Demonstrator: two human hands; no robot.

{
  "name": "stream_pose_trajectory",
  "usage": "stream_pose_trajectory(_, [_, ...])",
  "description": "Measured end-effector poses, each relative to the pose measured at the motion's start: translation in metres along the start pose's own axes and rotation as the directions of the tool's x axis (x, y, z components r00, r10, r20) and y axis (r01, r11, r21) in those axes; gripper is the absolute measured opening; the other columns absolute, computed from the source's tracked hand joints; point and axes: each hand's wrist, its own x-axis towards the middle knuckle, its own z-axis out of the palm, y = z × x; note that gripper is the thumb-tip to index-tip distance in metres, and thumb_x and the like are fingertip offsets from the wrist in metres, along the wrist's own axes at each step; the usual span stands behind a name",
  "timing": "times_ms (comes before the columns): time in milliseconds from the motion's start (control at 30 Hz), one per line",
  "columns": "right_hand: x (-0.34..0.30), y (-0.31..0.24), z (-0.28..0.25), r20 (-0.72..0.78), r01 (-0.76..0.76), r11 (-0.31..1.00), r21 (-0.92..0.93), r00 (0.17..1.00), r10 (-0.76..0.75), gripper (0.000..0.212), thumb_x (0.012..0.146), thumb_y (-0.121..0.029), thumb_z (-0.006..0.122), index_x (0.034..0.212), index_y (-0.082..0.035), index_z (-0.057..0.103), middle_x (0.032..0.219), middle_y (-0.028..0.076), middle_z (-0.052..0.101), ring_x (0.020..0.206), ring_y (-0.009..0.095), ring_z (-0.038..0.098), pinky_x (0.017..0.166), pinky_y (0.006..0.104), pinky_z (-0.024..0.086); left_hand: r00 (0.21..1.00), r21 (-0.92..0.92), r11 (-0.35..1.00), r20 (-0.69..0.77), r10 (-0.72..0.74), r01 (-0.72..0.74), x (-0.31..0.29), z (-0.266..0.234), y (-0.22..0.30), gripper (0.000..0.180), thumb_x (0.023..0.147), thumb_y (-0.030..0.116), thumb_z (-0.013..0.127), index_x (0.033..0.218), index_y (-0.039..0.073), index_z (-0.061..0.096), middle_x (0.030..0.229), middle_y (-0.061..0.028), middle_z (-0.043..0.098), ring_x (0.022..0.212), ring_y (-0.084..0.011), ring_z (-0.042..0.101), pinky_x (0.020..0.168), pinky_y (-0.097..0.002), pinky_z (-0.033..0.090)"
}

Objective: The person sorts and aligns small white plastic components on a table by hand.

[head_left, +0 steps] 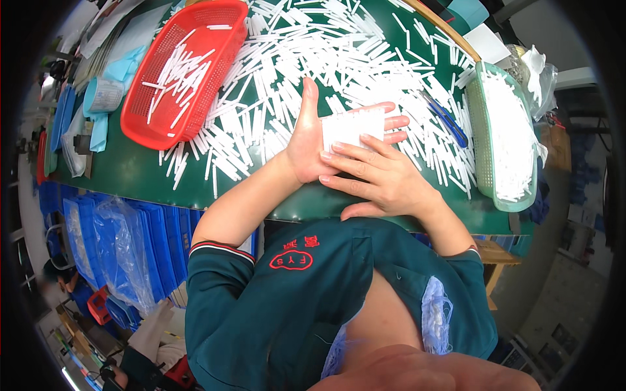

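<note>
My left hand (304, 144) is turned palm up over the table, its thumb stretched away from the fingers. Across its palm and fingers lies a flat row of short white sticks (349, 128), side by side. My right hand (385, 177) reaches in from the right with its fingers extended, and the fingertips touch the lower edge of that row. Beneath and beyond both hands, many loose white sticks (274, 58) are scattered in a thick layer. Whether the sticks are hollow is too small to tell.
The green tabletop (293, 203) carries a red basket (135, 107) with some sticks at the left. At the right, a pale green basket (482, 133) is heaped with sticks, beside a blue pen-like tool (448, 122). Blue crates (140, 241) stand below the table's left side.
</note>
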Motion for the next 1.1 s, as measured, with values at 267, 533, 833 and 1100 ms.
stream_pose_trajectory(267, [-0.003,0.006,-0.008,-0.012,-0.028,1.000,-0.006,1.000,0.028,0.057,0.068,-0.043,0.066,0.117,-0.015,0.057,0.124,0.005,0.052,0.116,0.021,0.049,0.097,0.0397,0.038,0.998,0.100,0.993,0.003,0.064,-0.064,-0.001,-0.001,0.003,0.121,0.062,0.090,0.020,0.139,-0.004,0.015,0.141,-0.0259,0.021,0.130,-0.0391,0.025,0.107,-0.0463,0.021])
stream_pose_trajectory(533, [-0.001,0.005,-0.006,-0.054,-0.047,0.999,-0.004,0.997,0.046,0.057,0.065,-0.045,0.070,0.113,-0.016,0.061,0.118,0.005,0.057,0.112,0.023,0.053,0.095,0.0433,0.039,0.998,0.046,0.998,0.027,0.048,-0.050,0.000,-0.006,0.005,0.119,0.064,0.088,0.022,0.139,-0.003,0.013,0.143,-0.0245,0.019,0.132,-0.0385,0.021,0.108,-0.0465,0.021])
stream_pose_trajectory(833, [-0.004,0.002,-0.012,-0.168,0.026,1.000,-0.003,0.986,-0.026,0.050,0.068,-0.043,0.068,0.110,-0.016,0.061,0.118,0.005,0.057,0.112,0.022,0.052,0.095,0.0405,0.040,0.968,-0.087,0.966,0.036,0.248,-0.244,-0.004,-0.007,0.026,0.101,0.074,0.078,0.030,0.136,-0.001,0.024,0.140,-0.0210,0.028,0.129,-0.0378,0.027,0.106,-0.0505,0.022])
stream_pose_trajectory(1100, [-0.005,0.003,-0.008,-0.147,0.024,0.999,0.034,0.989,-0.018,0.047,0.072,-0.041,0.066,0.111,-0.016,0.060,0.111,0.004,0.059,0.107,0.022,0.055,0.093,0.0405,0.042,0.475,0.498,0.427,-0.034,0.880,-0.755,-0.091,0.031,0.169,0.065,0.084,0.047,0.052,0.126,-0.001,0.038,0.129,-0.0194,0.044,0.124,-0.0334,0.038,0.105,-0.0520,0.026])
